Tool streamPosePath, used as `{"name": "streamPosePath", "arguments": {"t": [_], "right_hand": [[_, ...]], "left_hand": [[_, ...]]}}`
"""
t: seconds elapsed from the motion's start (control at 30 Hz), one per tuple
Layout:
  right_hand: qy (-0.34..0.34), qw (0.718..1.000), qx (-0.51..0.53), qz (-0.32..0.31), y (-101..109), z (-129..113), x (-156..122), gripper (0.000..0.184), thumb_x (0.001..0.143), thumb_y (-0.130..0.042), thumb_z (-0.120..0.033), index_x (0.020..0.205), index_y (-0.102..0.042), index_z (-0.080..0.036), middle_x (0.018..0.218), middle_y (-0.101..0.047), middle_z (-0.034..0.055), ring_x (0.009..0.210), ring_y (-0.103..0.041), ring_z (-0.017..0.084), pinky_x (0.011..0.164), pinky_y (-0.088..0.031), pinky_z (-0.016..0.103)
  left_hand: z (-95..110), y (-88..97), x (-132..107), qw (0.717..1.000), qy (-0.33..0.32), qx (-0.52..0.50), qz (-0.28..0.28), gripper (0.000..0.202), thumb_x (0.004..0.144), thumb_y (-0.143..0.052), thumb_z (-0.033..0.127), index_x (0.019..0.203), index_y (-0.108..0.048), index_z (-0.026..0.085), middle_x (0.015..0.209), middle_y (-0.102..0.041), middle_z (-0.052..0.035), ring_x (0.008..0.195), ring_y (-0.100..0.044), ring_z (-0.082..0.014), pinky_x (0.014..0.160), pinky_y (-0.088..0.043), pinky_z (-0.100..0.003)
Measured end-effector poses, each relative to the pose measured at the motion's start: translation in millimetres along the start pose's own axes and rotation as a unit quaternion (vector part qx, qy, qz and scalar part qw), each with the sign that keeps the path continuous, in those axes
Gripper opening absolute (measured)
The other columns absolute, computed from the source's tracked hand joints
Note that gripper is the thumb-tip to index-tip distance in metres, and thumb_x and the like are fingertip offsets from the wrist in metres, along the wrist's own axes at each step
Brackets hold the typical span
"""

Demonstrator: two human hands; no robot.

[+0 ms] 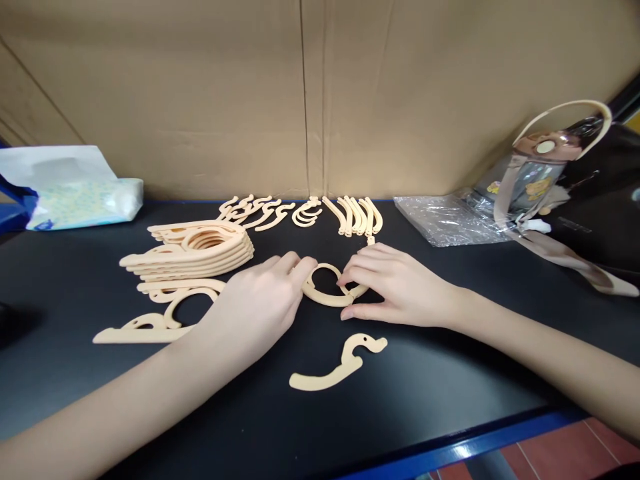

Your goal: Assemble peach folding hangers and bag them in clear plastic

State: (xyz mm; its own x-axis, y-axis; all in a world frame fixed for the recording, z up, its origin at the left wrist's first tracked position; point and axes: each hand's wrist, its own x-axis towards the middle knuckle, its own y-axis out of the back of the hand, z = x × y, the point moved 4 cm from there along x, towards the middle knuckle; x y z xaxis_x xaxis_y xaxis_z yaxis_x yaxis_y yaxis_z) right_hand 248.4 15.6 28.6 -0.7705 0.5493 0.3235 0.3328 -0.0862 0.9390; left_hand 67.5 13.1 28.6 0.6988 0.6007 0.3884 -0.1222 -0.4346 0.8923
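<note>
Between my hands, a beige plastic folding hanger (327, 298) lies low over the table, its curved parts forming a ring. My left hand (267, 290) is closed at the ring's left side, with fingertips partly hidden. Across from it, my right hand (395, 283) pinches the right side, where a joint shows beside the thumb; one pale end sticks up behind the fingers. Nearer to me lies a loose curved hanger arm (333, 370) with a hooked end. Left of my left hand is a stack of folded hangers (195, 257), with another folded hanger (145, 335) in front, partly covered by my forearm.
Along the back of the black table (240, 420) lie several hooked arms (273, 217), small curved hooks (306, 213) and slim arms (353, 215). A tissue pack (85, 200) stands far left. Clear plastic bag (445, 220), strapped bottle (537, 173) and dark bag (600, 200) sit right. Cardboard (225, 100) rises behind.
</note>
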Motion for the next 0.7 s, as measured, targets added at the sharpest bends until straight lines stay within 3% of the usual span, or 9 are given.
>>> {"name": "streamPosePath", "arguments": {"t": [0.13, 0.27, 0.37, 0.47, 0.63, 0.7], "right_hand": [[0.020, 0.997, 0.076, -0.004, -3, -10, -1, 0.034, 0.093, -0.064, -0.044, 0.106, -0.067, -0.013, 0.100, -0.071, 0.0063, 0.092, -0.061, 0.020, 0.087, -0.044, 0.033], [0.070, 0.995, 0.076, -0.006, -6, -22, -1, 0.042, 0.096, -0.060, -0.044, 0.123, -0.062, -0.012, 0.120, -0.068, 0.0111, 0.113, -0.056, 0.023, 0.101, -0.040, 0.038], [0.054, 0.997, 0.055, -0.016, 0, -23, -1, 0.040, 0.090, -0.066, -0.048, 0.106, -0.069, -0.012, 0.101, -0.068, 0.0097, 0.095, -0.057, 0.023, 0.086, -0.044, 0.038], [0.020, 0.993, 0.085, -0.077, 8, -23, -2, 0.035, 0.082, -0.075, -0.049, 0.089, -0.071, -0.015, 0.084, -0.063, 0.0026, 0.085, -0.054, 0.019, 0.079, -0.043, 0.034], [-0.018, 0.978, 0.111, -0.179, 20, -27, -7, 0.007, 0.085, -0.073, -0.024, 0.087, -0.073, -0.018, 0.086, -0.062, 0.0003, 0.089, -0.054, 0.016, 0.082, -0.043, 0.029], [-0.009, 0.977, 0.101, -0.186, 22, -28, -8, 0.012, 0.087, -0.064, -0.010, 0.086, -0.073, -0.018, 0.087, -0.062, 0.0007, 0.088, -0.053, 0.015, 0.080, -0.043, 0.028]], "left_hand": [[0, -6.8, -8, 0.999, 0.004, -0.043, 0.029, 0.027, 0.096, -0.044, 0.015, 0.114, -0.064, 0.009, 0.108, -0.071, -0.0139, 0.086, -0.070, -0.0277, 0.067, -0.057, -0.038], [-3, -11.0, -11, 0.998, 0.004, -0.059, 0.026, 0.033, 0.100, -0.040, 0.020, 0.122, -0.062, 0.009, 0.124, -0.066, -0.0175, 0.101, -0.067, -0.0323, 0.078, -0.059, -0.047], [-3, -8.2, -11, 0.997, 0.006, -0.073, 0.025, 0.031, 0.102, -0.040, 0.024, 0.114, -0.067, 0.013, 0.120, -0.068, -0.0143, 0.100, -0.068, -0.0316, 0.075, -0.059, -0.046], [-2, -6.4, -12, 0.995, 0.018, -0.093, 0.009, 0.033, 0.102, -0.042, 0.030, 0.106, -0.071, 0.014, 0.116, -0.070, -0.0121, 0.100, -0.068, -0.0299, 0.077, -0.060, -0.045], [-4, -4.5, -12, 0.995, 0.035, -0.094, 0.006, 0.040, 0.103, -0.039, 0.029, 0.103, -0.074, 0.011, 0.113, -0.074, -0.0114, 0.097, -0.071, -0.0280, 0.077, -0.061, -0.043], [-6, -2.6, -12, 0.995, 0.038, -0.088, 0.011, 0.041, 0.102, -0.038, 0.028, 0.097, -0.076, 0.012, 0.107, -0.076, -0.0107, 0.089, -0.073, -0.0268, 0.071, -0.060, -0.040]]}}
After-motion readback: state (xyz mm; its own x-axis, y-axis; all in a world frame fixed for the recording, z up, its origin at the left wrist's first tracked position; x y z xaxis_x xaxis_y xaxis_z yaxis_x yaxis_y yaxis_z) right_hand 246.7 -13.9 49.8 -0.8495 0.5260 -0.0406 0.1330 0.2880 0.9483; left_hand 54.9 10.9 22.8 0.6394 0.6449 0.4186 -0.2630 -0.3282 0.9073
